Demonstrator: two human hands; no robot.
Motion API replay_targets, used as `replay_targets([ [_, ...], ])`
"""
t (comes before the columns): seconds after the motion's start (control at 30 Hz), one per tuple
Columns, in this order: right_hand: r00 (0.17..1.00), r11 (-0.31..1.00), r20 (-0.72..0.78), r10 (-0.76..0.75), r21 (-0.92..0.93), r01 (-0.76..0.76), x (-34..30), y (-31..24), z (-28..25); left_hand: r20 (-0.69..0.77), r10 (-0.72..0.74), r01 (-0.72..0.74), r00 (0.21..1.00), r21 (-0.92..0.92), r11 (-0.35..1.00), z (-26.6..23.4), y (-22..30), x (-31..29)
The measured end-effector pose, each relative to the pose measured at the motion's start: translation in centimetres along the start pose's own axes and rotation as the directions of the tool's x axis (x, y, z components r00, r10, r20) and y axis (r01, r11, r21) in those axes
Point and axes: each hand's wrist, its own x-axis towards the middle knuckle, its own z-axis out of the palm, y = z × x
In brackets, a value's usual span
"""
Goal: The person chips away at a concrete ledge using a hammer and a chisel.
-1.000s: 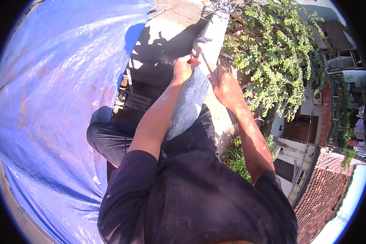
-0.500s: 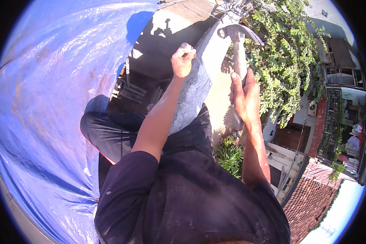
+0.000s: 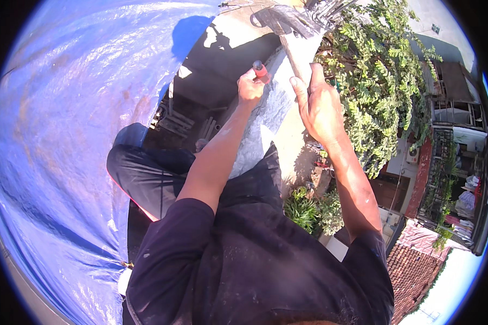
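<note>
My right hand (image 3: 321,111) is closed round the wooden handle of a claw hammer (image 3: 290,23). The steel head points away from me, up and to the left, above the far part of the wall. Left of it, my left hand (image 3: 250,89) grips a short red-handled tool (image 3: 262,72) with a dark round end facing up. Its lower part is hidden, so I cannot tell its exact kind. Below both hands runs a narrow wall top (image 3: 255,135) with a rough grey surface, which I sit astride. The hammer head and the red handle are apart.
A blue tarpaulin (image 3: 87,135) spreads over the left side. Leafy branches (image 3: 379,86) reach close to my right arm. Wires (image 3: 325,13) bunch at the wall's far end. Low down on the right are plants (image 3: 301,211), a tiled roof (image 3: 417,271) and a balcony (image 3: 455,184).
The hammer has swung away from me and leftward, its head tilting over. My left hand has shifted slightly right and turned, and the red handle now shows in it.
</note>
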Motion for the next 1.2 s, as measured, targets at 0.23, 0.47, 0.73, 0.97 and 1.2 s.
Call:
replay_targets([
  [0.23,0.987,0.995,0.159,0.021,-0.1,-0.005,1.5,0.8,0.4,0.019,0.195,-0.186,0.981,-0.219,0.958,-0.9,-1.5,0.2],
  [0.47,0.99,0.992,0.137,0.024,-0.127,-0.007,-0.5,3.7,2.6,0.09,0.066,-0.059,0.994,-0.069,0.996,0.8,0.3,-0.2],
  [0.73,0.999,0.999,-0.034,0.028,0.019,-0.027,-1.7,1.9,1.8,0.112,0.028,-0.038,0.993,0.087,0.995,1.5,0.5,-0.7],
  [0.97,0.978,0.985,0.167,0.122,-0.14,-0.099,0.1,2.1,0.7,0.106,0.082,-0.082,0.991,0.0,0.997,0.7,-0.7,1.8],
  [1.2,0.996,0.995,-0.093,0.016,0.101,-0.006,0.5,-3.2,-2.8,0.055,-0.03,0.03,0.998,0.008,1.0,-0.9,-1.3,1.2],
])
